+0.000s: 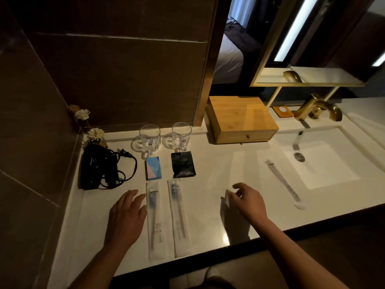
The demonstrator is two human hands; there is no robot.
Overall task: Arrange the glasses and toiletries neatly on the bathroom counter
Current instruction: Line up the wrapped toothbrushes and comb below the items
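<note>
Two clear glass mugs (150, 137) (180, 134) stand side by side at the back of the white counter (208, 167). In front of them lie a small blue box (153, 168) and a black sachet (183, 167). Two wrapped toothbrushes (155, 220) (179, 217) lie parallel near the front edge. A third wrapped item (284, 181) lies slanted beside the sink. My left hand (127, 215) rests flat, fingers spread, touching the left toothbrush pack. My right hand (248, 200) hovers over bare counter, fingers curled apart, holding nothing.
A black hair dryer with coiled cord (100, 166) lies at the left by small white flowers (95, 133). A wooden drawer box (241, 119) stands at the back. The sink basin (318, 163), gold faucet (318, 109) and soap dish (283, 111) are at the right.
</note>
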